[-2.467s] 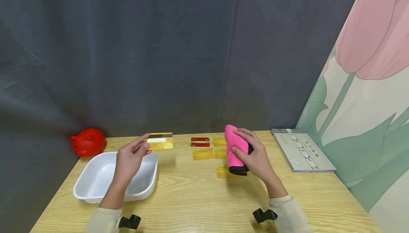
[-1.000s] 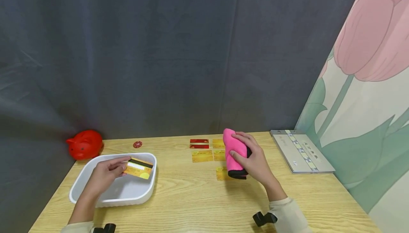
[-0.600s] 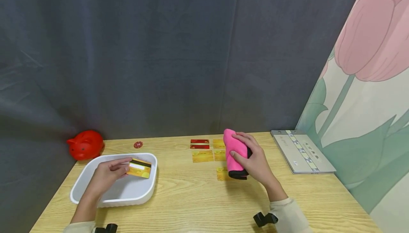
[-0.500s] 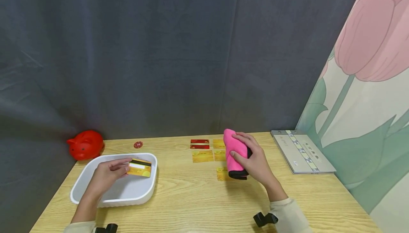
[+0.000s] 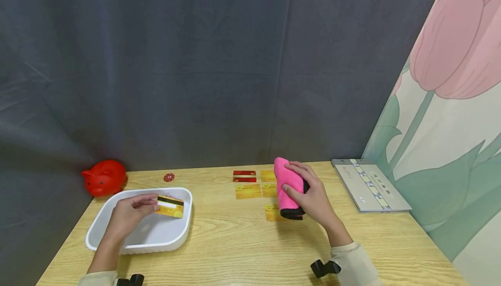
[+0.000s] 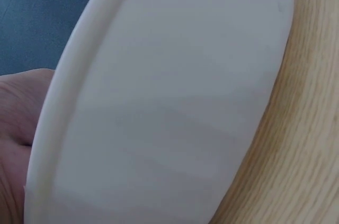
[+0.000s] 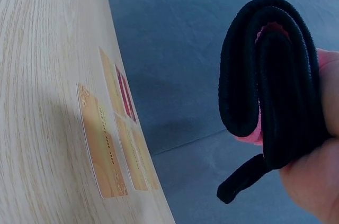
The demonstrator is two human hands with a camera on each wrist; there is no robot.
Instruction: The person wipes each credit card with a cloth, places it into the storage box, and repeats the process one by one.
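Note:
My left hand (image 5: 127,216) pinches a yellow bank card (image 5: 170,206) by its left end, its dark stripe and white strip showing. Hand and card are over the white plastic basin (image 5: 184,238); whether they touch it I cannot tell. The left wrist view is mostly filled by the basin's outer wall (image 6: 159,102), with part of the left hand (image 6: 21,128) behind its rim. My right hand (image 5: 311,194) grips a folded pink cloth (image 5: 287,183) above the table; from the right wrist, its black edging (image 7: 286,91) and a black loop (image 7: 241,179) show.
Several yellow cards (image 5: 248,191) and a red card (image 5: 244,176) lie on the wooden table (image 5: 227,251), some partly behind the cloth. A red piggy bank (image 5: 105,178) stands at the far left, near a red chip (image 5: 169,177). A grey book (image 5: 369,186) lies at the right.
My left hand has brought the yellow bank card down and left, over the basin, uncovering the chip. Over the last half second it barely moves. My right hand keeps the cloth in about the same place.

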